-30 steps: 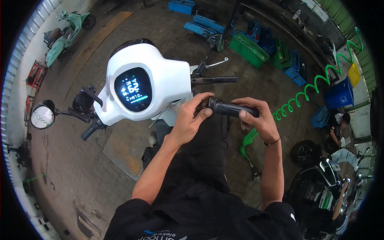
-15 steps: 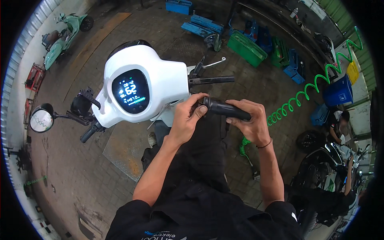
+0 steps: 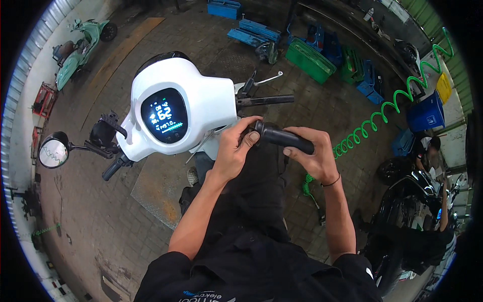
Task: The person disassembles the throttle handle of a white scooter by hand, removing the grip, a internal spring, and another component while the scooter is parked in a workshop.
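Observation:
Between my hands is a black handlebar grip (image 3: 286, 139), held in front of my body with its flanged end to the left. My left hand (image 3: 238, 151) pinches that flanged end between thumb and fingers. Around the other end, the fingers and thumb of my right hand (image 3: 318, 152) are closed. Ahead and left stands a white scooter front (image 3: 209, 95) with a lit oval display (image 3: 164, 116). Its bare right handlebar tube (image 3: 266, 100) sticks out just beyond my hands, apart from the grip. A silver brake lever (image 3: 269, 78) shows beyond the tube.
Left on the scooter are a round mirror (image 3: 53, 150) and the other handlebar end (image 3: 114, 167). A coiled green air hose (image 3: 372, 122) hangs at my right. Toolboxes (image 3: 311, 60) stand at the back. At the right, people work beside a black motorcycle (image 3: 402, 201).
My right hand has shifted very slightly along the handlebar grip. My left hand stays nearly still on the flanged end. At the right, a person beside the motorcycle has moved.

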Demonstrator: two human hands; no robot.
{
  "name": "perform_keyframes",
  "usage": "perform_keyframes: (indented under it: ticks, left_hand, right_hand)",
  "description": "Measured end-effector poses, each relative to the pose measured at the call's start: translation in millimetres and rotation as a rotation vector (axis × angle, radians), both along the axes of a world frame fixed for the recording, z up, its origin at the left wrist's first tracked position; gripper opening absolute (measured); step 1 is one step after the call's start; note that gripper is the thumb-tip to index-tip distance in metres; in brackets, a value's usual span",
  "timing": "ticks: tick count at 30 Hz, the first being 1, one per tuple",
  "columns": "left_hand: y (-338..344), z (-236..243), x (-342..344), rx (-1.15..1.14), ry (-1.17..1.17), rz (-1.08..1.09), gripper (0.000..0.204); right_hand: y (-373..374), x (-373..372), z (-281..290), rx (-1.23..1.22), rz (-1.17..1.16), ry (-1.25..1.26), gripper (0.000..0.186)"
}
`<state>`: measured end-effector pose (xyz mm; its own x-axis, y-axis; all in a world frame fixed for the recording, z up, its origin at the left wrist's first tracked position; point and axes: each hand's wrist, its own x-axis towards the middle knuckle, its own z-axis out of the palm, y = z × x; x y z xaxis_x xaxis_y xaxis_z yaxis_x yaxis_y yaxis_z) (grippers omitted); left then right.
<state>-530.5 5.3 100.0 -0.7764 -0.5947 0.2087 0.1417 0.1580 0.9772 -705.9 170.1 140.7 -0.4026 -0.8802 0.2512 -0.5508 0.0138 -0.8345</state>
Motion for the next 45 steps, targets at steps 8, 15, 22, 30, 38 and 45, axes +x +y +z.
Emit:
perform_keyframes:
  ticks: [8,15,22,30,38,45]
  left_hand:
    - [2,-3,5,0.009,0.06,-0.057,0.045]
    - [-9,-14,12,-0.037,0.11,0.039,0.047]
    - [5,-9,3,-0.007,0.032,0.125,0.039]
    - [-1,-25,13,-0.202,0.022,0.058,0.058]
    - [-9,-9,22,-0.197,-0.039,-0.094,0.057]
    - [-6,-13,25,-0.284,-0.089,-0.126,0.057]
  right_hand:
    - [9,-5,5,0.155,0.04,-0.457,0.06]
    - [19,0,-32,-0.18,0.088,-0.83,0.076]
    - [38,33,-142,0.212,-0.106,-0.34,0.056]
    - [29,34,-123,-0.179,-0.081,-1.132,0.05]
    - [25,14,-68,-0.186,0.128,-1.059,0.046]
    - [22,20,-64,-0.099,0.196,-0.874,0.045]
